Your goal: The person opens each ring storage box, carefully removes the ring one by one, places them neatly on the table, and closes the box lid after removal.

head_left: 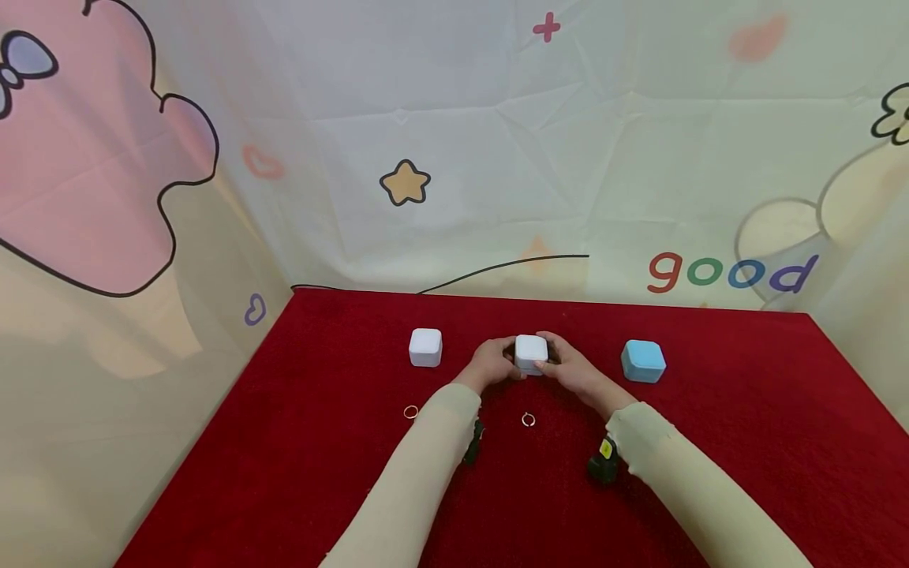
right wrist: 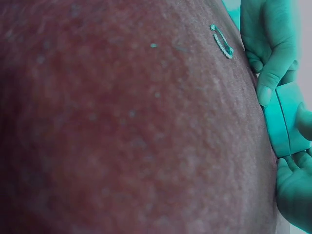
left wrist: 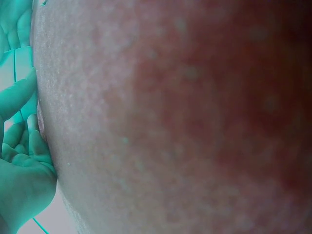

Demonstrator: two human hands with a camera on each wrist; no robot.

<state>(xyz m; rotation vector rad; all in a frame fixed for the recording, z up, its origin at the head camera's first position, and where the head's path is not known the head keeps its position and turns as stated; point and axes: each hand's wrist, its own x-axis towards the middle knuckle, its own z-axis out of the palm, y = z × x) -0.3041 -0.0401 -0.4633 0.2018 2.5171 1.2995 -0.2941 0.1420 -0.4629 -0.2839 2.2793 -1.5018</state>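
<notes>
Both hands are at a small white ring box [head_left: 531, 353] with rounded corners, over the red cloth. My left hand [head_left: 493, 363] grips its left side, and my right hand [head_left: 568, 366] holds the right side with the thumb on the front. A seam runs round the box [right wrist: 282, 119] in the right wrist view, and its lid looks closed there. On the cloth between the forearms lies a silver-coloured ring [head_left: 529, 420], also visible as an open-ended, studded ring [right wrist: 223, 42] in the right wrist view. In the left wrist view, the left hand [left wrist: 27, 180] shows at the edge.
Another white box [head_left: 425, 348] stands left of the hands, and a light blue box [head_left: 643, 361] stands to the right. A gold-coloured ring [head_left: 411, 412] lies by the left sleeve. The red cloth [head_left: 312, 442] reaches back to a printed curtain [head_left: 469, 237].
</notes>
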